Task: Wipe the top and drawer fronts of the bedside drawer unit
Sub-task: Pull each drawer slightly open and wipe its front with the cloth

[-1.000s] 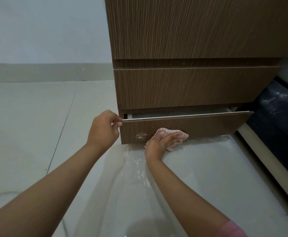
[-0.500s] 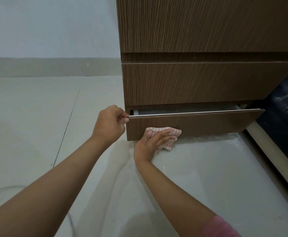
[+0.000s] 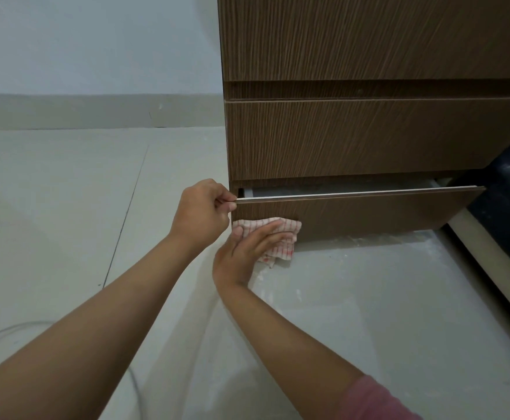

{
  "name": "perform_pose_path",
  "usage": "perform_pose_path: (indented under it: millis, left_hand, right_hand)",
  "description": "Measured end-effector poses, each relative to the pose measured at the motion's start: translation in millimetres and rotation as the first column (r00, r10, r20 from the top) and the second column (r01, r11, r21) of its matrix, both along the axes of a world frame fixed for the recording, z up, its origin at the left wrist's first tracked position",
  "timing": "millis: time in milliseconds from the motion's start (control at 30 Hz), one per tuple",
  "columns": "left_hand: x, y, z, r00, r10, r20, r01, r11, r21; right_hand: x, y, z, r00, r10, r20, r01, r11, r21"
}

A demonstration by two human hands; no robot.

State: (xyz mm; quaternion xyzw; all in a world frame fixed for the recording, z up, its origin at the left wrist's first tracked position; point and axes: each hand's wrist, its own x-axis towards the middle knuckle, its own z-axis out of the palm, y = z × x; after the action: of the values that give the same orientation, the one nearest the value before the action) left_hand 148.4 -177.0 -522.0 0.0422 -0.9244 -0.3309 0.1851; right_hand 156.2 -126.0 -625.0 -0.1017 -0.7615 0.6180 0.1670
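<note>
The brown wood-grain drawer unit [image 3: 368, 131] fills the upper right. Its bottom drawer [image 3: 368, 216] is pulled out a little, and its front stands just above the floor. My left hand [image 3: 202, 213] pinches the top left corner of that drawer front. My right hand [image 3: 247, 247] lies flat on a pink-checked white cloth [image 3: 281, 237] and presses it against the lower left part of the drawer front. The cloth's lower edge hangs down to the floor. The unit's top is out of frame.
Pale floor tiles [image 3: 66, 207] spread to the left, up to a grey skirting and white wall [image 3: 81, 56]. A dark bed base with a light edge [image 3: 496, 268] runs along the right. A thin pale cable [image 3: 11, 331] curves on the floor at lower left.
My right hand has slid the cloth leftward along the bottom drawer front, over the white smudge seen earlier. The left hand has kept its pinch on the drawer corner. The camera has shifted left.
</note>
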Motion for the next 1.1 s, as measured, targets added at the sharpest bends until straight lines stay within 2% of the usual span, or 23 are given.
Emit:
perform_pose_path:
  millis: [233,500,800,1100]
  left_hand:
    - [0.8,0.4,0.2,1.0,0.006,0.002,-0.006,1.0,0.01]
    - [1.6,1.8,0.8,1.0,0.024,0.019,-0.024,0.999,0.025]
    - [-0.7,1.2,1.0,0.998,0.043,0.052,-0.045,0.998,0.038]
    - [-2.3,2.2,-1.1,0.998,0.062,0.032,-0.063,0.998,0.008]
  right_hand:
    - [-6.8,27.8,-16.0,0.996,-0.034,0.083,0.029,0.998,0.063]
    - [-25.6,69.6,5.4,0.99,-0.128,0.058,0.126,0.991,0.041]
    - [-16.2,52.9,19.1,0.999,-0.034,-0.043,0.037,0.995,0.094]
    - [-13.1,43.9,2.3,1.0,0.012,0.002,-0.012,0.987,0.162]
